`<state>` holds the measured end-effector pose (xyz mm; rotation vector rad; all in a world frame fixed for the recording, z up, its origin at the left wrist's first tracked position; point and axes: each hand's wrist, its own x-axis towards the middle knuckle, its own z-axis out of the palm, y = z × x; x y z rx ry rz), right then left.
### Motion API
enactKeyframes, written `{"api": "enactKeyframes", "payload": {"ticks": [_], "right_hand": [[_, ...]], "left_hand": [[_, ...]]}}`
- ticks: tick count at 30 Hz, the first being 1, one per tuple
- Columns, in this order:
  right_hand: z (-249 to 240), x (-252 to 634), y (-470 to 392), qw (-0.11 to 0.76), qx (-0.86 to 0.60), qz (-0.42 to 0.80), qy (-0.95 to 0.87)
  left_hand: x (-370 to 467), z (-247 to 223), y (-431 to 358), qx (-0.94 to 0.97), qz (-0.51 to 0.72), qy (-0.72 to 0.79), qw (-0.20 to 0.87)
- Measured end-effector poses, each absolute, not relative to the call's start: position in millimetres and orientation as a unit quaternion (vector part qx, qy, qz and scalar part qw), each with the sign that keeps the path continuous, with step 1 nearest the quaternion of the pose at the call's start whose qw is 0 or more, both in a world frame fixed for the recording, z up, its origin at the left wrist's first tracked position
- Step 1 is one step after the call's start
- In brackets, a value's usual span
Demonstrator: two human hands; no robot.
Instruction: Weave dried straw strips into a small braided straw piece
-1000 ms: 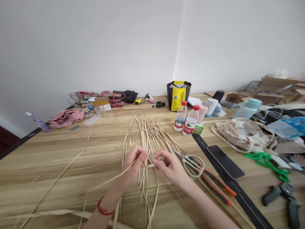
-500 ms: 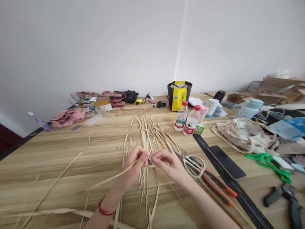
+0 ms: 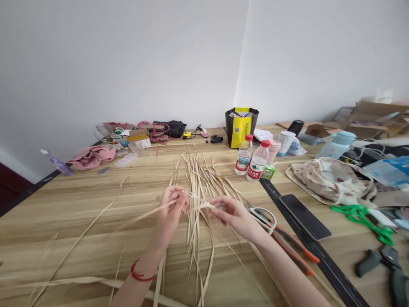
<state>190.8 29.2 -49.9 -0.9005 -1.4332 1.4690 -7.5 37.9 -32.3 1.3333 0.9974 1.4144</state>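
My left hand (image 3: 171, 209) is closed in a pinch on a pale, flat plant-fibre strip (image 3: 150, 214), whose loose tail runs down to the left. My right hand (image 3: 228, 213) pinches the strip's other end, by a white folded-looking bit. Between the fingertips of both hands stretches a thin, pale, shiny strand (image 3: 194, 195); I cannot tell whether it is thread or wire. Beneath the hands a bundle of similar strips (image 3: 195, 175) lies lengthwise on the wooden table (image 3: 105, 251). Scissors with pale handles (image 3: 263, 218) are partly behind my right hand.
Orange-and-grey-handled pliers (image 3: 295, 251) and a phone (image 3: 305, 217) lie to the right, near a black strip (image 3: 343, 277). Two red-capped bottles (image 3: 255, 164) stand before a yellow-black bag (image 3: 241, 128). Black-handled cutters (image 3: 380, 260) lie at far right. Loose strips (image 3: 86, 232) lie left.
My hands have drawn apart, the left going up and leftward, the right slightly rightward. More of the strip and the thin strand now shows between them. The right hand covers more of the scissors.
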Motion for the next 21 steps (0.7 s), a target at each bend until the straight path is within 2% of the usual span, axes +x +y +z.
{"api": "enactKeyframes", "payload": {"ticks": [5, 10, 13, 16, 21], "right_hand": [[-48, 188, 29, 0.498, -0.338, 0.590, -0.538], [-40, 186, 24, 0.520, -0.323, 0.586, -0.530], [-39, 184, 21, 0.512, -0.324, 0.602, -0.520], [-37, 186, 19, 0.504, -0.339, 0.595, -0.526], [-32, 197, 19, 0.519, -0.386, 0.507, -0.570]], "left_hand": [[-11, -24, 39, 0.479, 0.627, 0.430, 0.438], [-13, -24, 38, 0.515, 0.615, 0.450, 0.392], [-11, -23, 30, 0.608, 0.591, 0.438, 0.300], [-14, -16, 24, 0.749, 0.475, 0.428, 0.173], [-33, -8, 29, 0.803, 0.419, 0.424, 0.024]]}}
